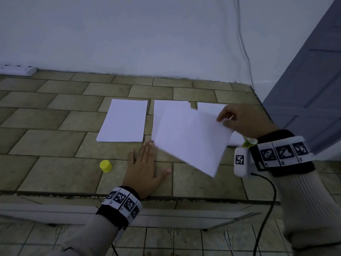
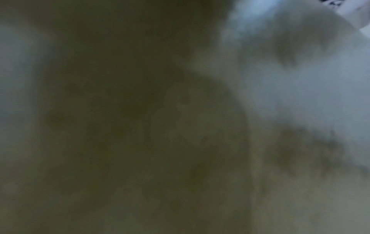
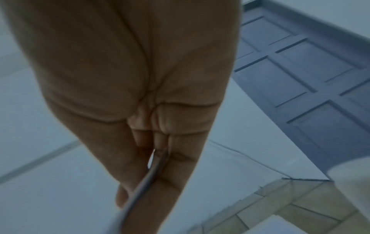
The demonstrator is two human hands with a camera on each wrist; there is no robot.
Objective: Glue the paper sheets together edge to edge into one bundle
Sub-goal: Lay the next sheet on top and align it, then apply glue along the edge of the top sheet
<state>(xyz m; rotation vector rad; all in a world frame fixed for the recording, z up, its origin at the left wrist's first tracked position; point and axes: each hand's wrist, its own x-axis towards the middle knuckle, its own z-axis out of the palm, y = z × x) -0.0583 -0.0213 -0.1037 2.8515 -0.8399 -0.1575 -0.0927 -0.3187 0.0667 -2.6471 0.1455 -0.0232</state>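
My right hand [image 1: 224, 120] pinches the far right corner of a small stack of white sheets [image 1: 191, 139] and holds it tilted in the air above the tiled surface. In the right wrist view the sheets' edge [image 3: 144, 186] runs between thumb and fingers. Under it lie a middle paper pile [image 1: 166, 109] and a right pile [image 1: 210, 107]. A separate left pile [image 1: 122, 121] lies flat. My left hand [image 1: 147, 163] rests flat on the tiles, fingers straight, just below the piles. A glue stick [image 1: 249, 143] shows beside my right wrist. The left wrist view is a dark blur.
A yellow glue cap [image 1: 106, 165] stands on the tiles left of my left hand. A white power strip [image 1: 18, 69] lies at the far left by the wall. A grey door [image 1: 313, 80] is at the right, and a cable [image 1: 245, 50] runs down the wall.
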